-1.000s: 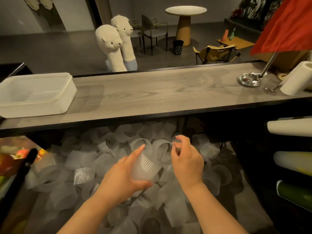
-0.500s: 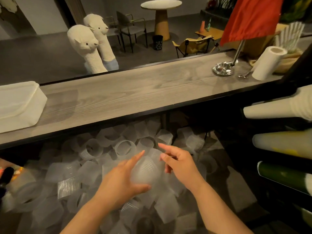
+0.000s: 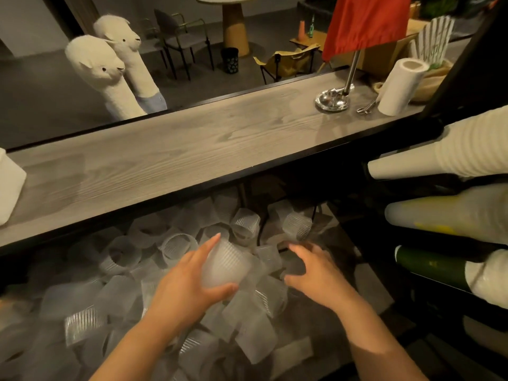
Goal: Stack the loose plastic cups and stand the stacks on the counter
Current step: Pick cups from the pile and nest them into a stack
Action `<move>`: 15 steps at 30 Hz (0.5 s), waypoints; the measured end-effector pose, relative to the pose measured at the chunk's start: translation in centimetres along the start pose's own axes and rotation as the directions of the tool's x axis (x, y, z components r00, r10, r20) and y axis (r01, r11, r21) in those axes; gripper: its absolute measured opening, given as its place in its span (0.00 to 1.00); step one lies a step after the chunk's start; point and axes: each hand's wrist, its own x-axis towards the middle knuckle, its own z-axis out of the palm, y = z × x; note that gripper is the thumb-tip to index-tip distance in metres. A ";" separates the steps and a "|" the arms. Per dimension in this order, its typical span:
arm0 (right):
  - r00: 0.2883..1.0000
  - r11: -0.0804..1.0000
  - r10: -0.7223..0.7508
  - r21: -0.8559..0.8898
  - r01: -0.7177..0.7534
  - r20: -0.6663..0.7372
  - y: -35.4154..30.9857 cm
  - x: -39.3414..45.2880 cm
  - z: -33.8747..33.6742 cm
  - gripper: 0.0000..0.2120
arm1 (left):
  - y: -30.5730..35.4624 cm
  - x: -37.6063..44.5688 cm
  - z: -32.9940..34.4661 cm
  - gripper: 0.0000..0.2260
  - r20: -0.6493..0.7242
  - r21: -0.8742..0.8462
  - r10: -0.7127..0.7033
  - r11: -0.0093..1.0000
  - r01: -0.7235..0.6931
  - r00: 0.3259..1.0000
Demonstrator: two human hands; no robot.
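Several loose translucent ribbed plastic cups (image 3: 121, 255) lie in a heap on the lower surface under the grey wooden counter (image 3: 192, 149). My left hand (image 3: 187, 287) grips a short stack of these cups (image 3: 224, 266), thumb beneath and fingers along its far side. To its right, my right hand (image 3: 313, 270) hovers over the heap with fingers spread and curved downward, holding nothing. A single ribbed cup (image 3: 297, 226) lies just beyond its fingertips.
On the counter stand a white tub (image 3: 8, 185) at the far left, a red flag on a metal base (image 3: 332, 99) and a paper towel roll (image 3: 398, 86) at the right. Sleeved cup stacks (image 3: 439, 158) lie on racks to the right. Two plush alpacas (image 3: 110, 78) stand beyond the counter.
My right hand let go of the held stack and moved right and down toward the heap, fingers spreading. My left hand keeps the stack. The view has swung right.
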 end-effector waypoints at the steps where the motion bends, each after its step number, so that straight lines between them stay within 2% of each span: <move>1: 0.994 0.995 0.039 -0.098 -0.029 0.102 0.5 0.0 -0.2 0.37 | 0.1 0.2 0.0 0.44 0.001 0.001 -0.006 1.000 0.006 1.000; 2: 0.983 0.982 0.070 -0.187 -0.038 0.167 0.9 0.2 -0.1 0.39 | 0.2 0.4 0.1 0.44 0.002 0.001 -0.011 1.000 0.011 1.000; 4: 0.982 0.953 0.067 -0.304 -0.011 0.177 1.5 0.7 0.7 0.35 | 0.4 0.7 0.3 0.44 0.004 0.000 -0.015 1.000 0.015 1.000; 8: 0.998 0.958 0.027 -0.288 -0.008 0.064 3.1 1.9 1.2 0.26 | 0.8 1.0 0.8 0.44 0.020 -0.001 -0.004 1.000 0.004 1.000; 10: 0.997 0.977 0.048 -0.208 -0.036 0.053 3.9 2.3 1.1 0.27 | 0.9 1.2 0.8 0.44 0.034 -0.016 -0.004 1.000 0.004 0.999; 12: 0.996 0.995 0.088 -0.045 -0.086 0.034 4.3 2.3 0.6 0.26 | 1.1 1.4 0.9 0.44 0.043 -0.022 -0.010 1.000 0.011 0.999; 15: 0.978 0.960 0.157 0.253 -0.119 -0.137 4.3 2.1 -1.0 0.19 | 1.4 1.5 1.1 0.43 0.052 -0.052 -0.007 0.999 0.010 0.999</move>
